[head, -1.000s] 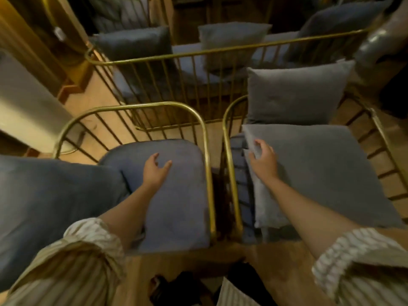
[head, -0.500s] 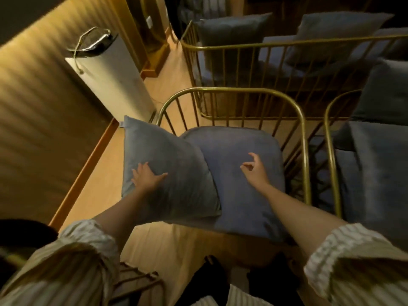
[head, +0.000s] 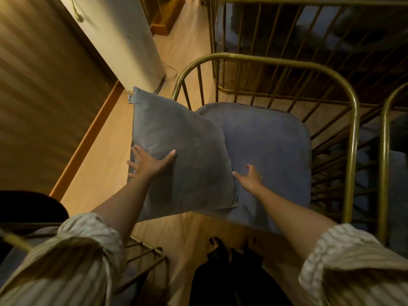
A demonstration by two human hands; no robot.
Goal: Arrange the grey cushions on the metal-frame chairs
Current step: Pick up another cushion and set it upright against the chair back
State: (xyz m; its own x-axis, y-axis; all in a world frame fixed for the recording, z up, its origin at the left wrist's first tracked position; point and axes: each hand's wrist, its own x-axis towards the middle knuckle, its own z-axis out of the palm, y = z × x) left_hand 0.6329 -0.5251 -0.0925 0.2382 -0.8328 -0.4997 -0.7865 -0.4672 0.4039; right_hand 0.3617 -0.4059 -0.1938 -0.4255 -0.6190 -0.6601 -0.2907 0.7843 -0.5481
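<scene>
A square grey cushion [head: 183, 151] is held tilted over the left edge of a gold metal-frame chair [head: 351, 120]. My left hand [head: 150, 164] grips the cushion's lower left edge, thumb on top. My right hand [head: 249, 177] hovers with spread fingers at the cushion's right edge, above the chair's blue-grey seat pad [head: 269, 146]; whether it touches the cushion I cannot tell. The cushion overlaps the seat pad's left side and hangs partly over the floor.
A white cylindrical appliance [head: 123, 38] stands on the wood floor at the upper left, by a wooden wall [head: 37, 85]. More gold-frame chairs [head: 298, 29] stand behind and to the right [head: 386, 151]. Another chair frame [head: 145, 261] is at the lower left. My feet [head: 234, 246] are below.
The view has moved closer and lower over the chair. The cushion has shifted right and further over the seat pad, and my right hand has come to its right edge.
</scene>
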